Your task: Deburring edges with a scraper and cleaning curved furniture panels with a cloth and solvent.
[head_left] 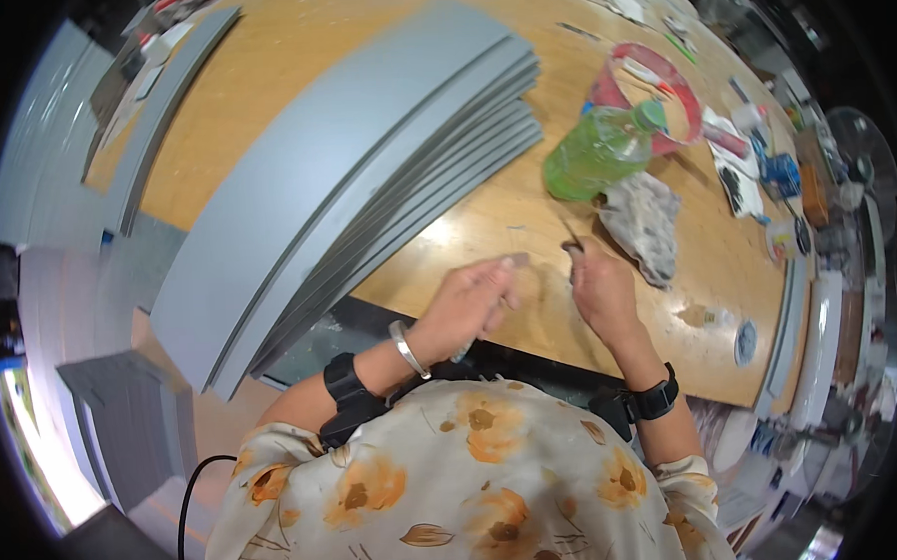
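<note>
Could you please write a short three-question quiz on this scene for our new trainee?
1. Multiple choice: what colour is the bottle? (a) red (b) green (c) white
2. True or false: the rag lies to the right of the panels.
3. Short answer: what does the right hand hold?

Key:
1. b
2. True
3. A thin dark tool; its exact kind is unclear.

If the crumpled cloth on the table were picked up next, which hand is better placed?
Probably the right: the right hand is close beside the crumpled cloth, while the left hand is farther off. However, it grips a slim dark tool, which could hamper it.
</note>
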Available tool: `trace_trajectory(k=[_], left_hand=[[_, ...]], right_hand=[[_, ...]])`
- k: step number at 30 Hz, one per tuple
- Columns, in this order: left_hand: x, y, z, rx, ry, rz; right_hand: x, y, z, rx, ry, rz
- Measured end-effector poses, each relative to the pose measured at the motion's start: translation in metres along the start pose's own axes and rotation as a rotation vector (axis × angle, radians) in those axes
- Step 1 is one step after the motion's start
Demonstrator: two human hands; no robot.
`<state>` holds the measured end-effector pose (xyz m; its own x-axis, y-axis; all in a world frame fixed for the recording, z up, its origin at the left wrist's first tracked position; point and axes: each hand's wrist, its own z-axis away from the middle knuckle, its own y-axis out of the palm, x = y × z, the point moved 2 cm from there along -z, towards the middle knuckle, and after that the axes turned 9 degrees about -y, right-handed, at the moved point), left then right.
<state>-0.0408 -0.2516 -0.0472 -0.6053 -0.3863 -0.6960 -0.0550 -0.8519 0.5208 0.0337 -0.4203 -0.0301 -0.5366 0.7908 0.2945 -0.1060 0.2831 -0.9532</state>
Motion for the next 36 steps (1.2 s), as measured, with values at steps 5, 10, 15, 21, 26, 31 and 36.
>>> trace_trajectory(k=[5, 10, 15, 21, 26, 31, 36], left_hand=[[-0.005, 0.010, -0.011, -0.139, 0.039, -0.173], [-0.011, 0.014, -0.013, -0.154, 0.093, -0.223], [-0.025, 0.067, 0.001, 0.318, 0.908, -0.726], [-0.017, 0.068, -0.029, -0.189, 0.173, -0.233], [-0.003, 0.132, -0.029, -0.203, 0.266, -0.834], [-0.003, 0.176, -0.060, -0.102, 0.240, -0.654], [0.002, 0.235, -0.102, 0.081, 0.406, -0.515]], right_hand=[[0.026, -0.006, 0.014, -0.086, -0.159, 0.029], [0.008, 0.006, 0.001, -0.131, -0.160, 0.015], [-0.051, 0.026, -0.011, -0.021, -0.059, 0.144], [-0.039, -0.022, 0.014, -0.318, -0.143, -0.117], [-0.086, -0.011, 0.024, -0.055, -0.157, -0.010], [-0.136, 0.005, 0.037, -0.134, -0.132, -0.452], [-0.168, -0.020, 0.094, -0.231, -0.148, -1.210]])
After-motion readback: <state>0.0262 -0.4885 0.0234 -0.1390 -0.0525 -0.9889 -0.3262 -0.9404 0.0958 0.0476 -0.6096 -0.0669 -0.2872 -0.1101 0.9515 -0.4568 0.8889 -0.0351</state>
